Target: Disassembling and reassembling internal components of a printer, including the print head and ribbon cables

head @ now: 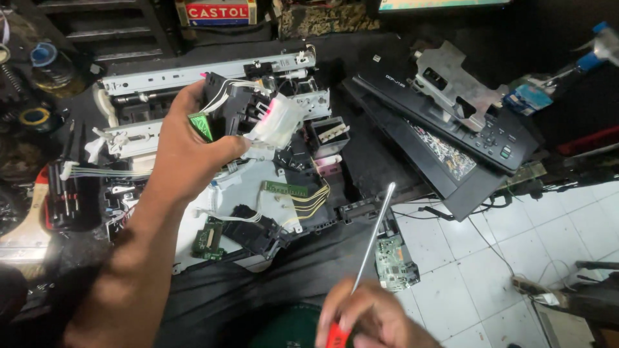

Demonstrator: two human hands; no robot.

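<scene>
Left hand [187,145] around black printer carriage [235,109], white cartridge block [277,119] inside.

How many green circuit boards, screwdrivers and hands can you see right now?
Green circuit boards: 3, a strip board, a small board and a loose board
Screwdrivers: 1, red-handled screwdriver
Hands: 2, left hand and right hand
Total: 6
</scene>
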